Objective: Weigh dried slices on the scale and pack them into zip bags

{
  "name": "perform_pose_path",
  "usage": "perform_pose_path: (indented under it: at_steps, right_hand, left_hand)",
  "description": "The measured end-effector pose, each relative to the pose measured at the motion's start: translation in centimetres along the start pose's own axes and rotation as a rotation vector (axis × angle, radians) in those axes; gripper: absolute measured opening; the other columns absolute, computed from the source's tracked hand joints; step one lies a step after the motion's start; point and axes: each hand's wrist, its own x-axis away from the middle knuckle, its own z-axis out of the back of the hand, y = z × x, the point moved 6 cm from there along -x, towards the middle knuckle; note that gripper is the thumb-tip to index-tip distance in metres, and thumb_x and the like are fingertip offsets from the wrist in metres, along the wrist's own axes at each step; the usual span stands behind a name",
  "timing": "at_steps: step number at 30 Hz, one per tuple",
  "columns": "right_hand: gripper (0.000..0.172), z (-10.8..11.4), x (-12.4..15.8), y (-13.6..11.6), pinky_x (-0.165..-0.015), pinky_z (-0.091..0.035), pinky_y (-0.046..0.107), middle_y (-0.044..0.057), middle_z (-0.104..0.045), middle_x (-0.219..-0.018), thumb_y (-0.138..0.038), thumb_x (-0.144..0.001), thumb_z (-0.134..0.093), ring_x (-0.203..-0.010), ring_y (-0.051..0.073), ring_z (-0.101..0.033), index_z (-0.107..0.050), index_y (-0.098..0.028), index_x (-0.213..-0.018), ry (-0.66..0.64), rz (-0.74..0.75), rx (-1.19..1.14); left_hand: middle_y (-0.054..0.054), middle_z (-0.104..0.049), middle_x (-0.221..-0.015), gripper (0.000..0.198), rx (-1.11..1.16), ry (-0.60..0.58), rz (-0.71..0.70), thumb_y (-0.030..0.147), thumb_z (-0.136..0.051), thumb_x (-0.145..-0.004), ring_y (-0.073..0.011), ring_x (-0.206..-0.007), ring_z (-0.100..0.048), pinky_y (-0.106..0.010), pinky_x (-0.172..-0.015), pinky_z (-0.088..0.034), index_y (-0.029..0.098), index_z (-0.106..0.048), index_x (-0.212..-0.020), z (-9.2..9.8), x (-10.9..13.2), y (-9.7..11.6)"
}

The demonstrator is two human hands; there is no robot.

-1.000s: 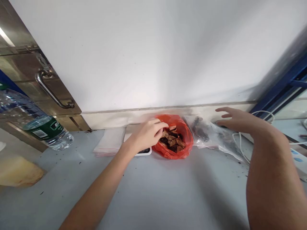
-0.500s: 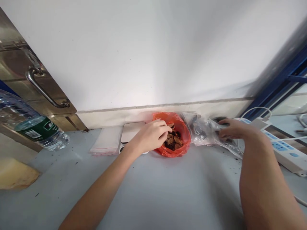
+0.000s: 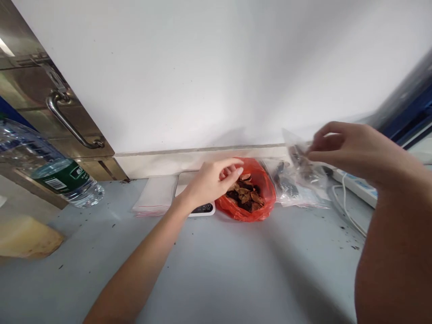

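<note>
An open red plastic bag [image 3: 261,204] of brown and dark dried pieces sits on the grey counter against the wall. My left hand [image 3: 211,182] hovers at its left rim, fingers loosely curled, thumb and forefinger apart, nothing visible in them. My right hand [image 3: 351,150] is raised above the counter and pinches the top of a small clear plastic bag [image 3: 303,164] with dark contents, lifting it. More clear bags [image 3: 290,191] with dark pieces lie below it.
A small white scale [image 3: 202,208] lies under my left wrist, next to a stack of empty zip bags [image 3: 153,198]. A water bottle [image 3: 50,173] lies at the left beside a steel door with a handle [image 3: 72,126]. A white cable [image 3: 347,211] and power strip run at right.
My right hand closed on a clear bag on the counter and lifted it up. My left hand rose slightly out of the red bag and its fingers loosened.
</note>
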Motion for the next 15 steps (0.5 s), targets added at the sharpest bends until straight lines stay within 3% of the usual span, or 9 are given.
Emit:
perform_pose_path:
  at_steps: [2, 5, 8, 11, 13, 15]
  right_hand:
    - [0.016, -2.1, 0.5, -2.3, -0.056, -0.044, 0.032, 0.005, -0.070, -0.070, -0.023, -0.063, -0.071, -0.063, 0.017, -0.061, -0.056, -0.023, -0.069, -0.120, 0.060, -0.190]
    - [0.023, -5.5, 1.4, -6.4, -0.059, -0.047, 0.032, 0.002, -0.068, -0.070, -0.033, -0.066, -0.072, -0.066, 0.017, -0.062, -0.052, -0.024, -0.071, -0.263, 0.330, -0.353]
    - [0.017, -8.1, 2.2, -8.8, -0.066, -0.052, 0.034, 0.003, -0.070, -0.078, -0.033, -0.076, -0.069, -0.072, 0.018, -0.065, -0.056, -0.023, -0.076, -0.383, 0.500, -0.406]
    - [0.014, -9.5, 2.9, -9.6, -0.077, -0.055, 0.038, 0.006, -0.075, -0.091, -0.036, -0.083, -0.067, -0.085, 0.022, -0.070, -0.064, -0.022, -0.084, -0.498, 0.589, -0.442]
    - [0.022, -9.8, 2.6, -9.1, -0.083, -0.057, 0.042, 0.009, -0.076, -0.104, -0.042, -0.084, -0.069, -0.096, 0.026, -0.071, -0.068, -0.022, -0.093, -0.479, 0.544, -0.466]
    - [0.039, -9.9, 1.7, -7.9, -0.084, -0.058, 0.044, 0.012, -0.074, -0.117, -0.048, -0.080, -0.076, -0.104, 0.029, -0.071, -0.069, -0.022, -0.108, -0.372, 0.387, -0.488]
  left_hand:
    - [-0.012, -0.074, -0.123, 0.044, 0.330, 0.015, 0.119, 0.050, -0.059, -0.101, -0.0257, -0.110, -0.069, -0.035, -0.093, -0.055, 0.017, -0.068, -0.128, 0.3, -0.1, -0.5]
    - [-0.013, -0.074, -0.118, 0.057, 0.777, -0.046, 0.291, 0.065, -0.064, -0.095, -0.0293, -0.106, -0.071, -0.041, -0.091, -0.057, 0.019, -0.065, -0.128, -0.1, 0.1, -1.0]
    - [-0.006, -0.074, -0.101, 0.043, 0.947, 0.083, 0.395, 0.043, -0.077, -0.091, -0.0236, -0.092, -0.072, -0.035, -0.081, -0.058, 0.022, -0.064, -0.127, 0.6, 0.3, -1.9]
    - [-0.003, -0.074, -0.090, 0.020, 0.956, 0.271, 0.461, 0.019, -0.070, -0.093, -0.0180, -0.082, -0.072, -0.028, -0.074, -0.057, 0.019, -0.069, -0.113, 1.8, 0.7, -3.3]
    - [-0.004, -0.074, -0.087, 0.007, 0.945, 0.333, 0.491, 0.015, -0.065, -0.096, -0.0169, -0.078, -0.072, -0.028, -0.072, -0.059, 0.016, -0.071, -0.098, 2.6, 0.9, -4.1]
    - [-0.004, -0.074, -0.085, 0.009, 0.949, 0.352, 0.493, 0.015, -0.063, -0.098, -0.0169, -0.075, -0.073, -0.030, -0.073, -0.061, 0.015, -0.071, -0.094, 3.4, 1.0, -4.5]
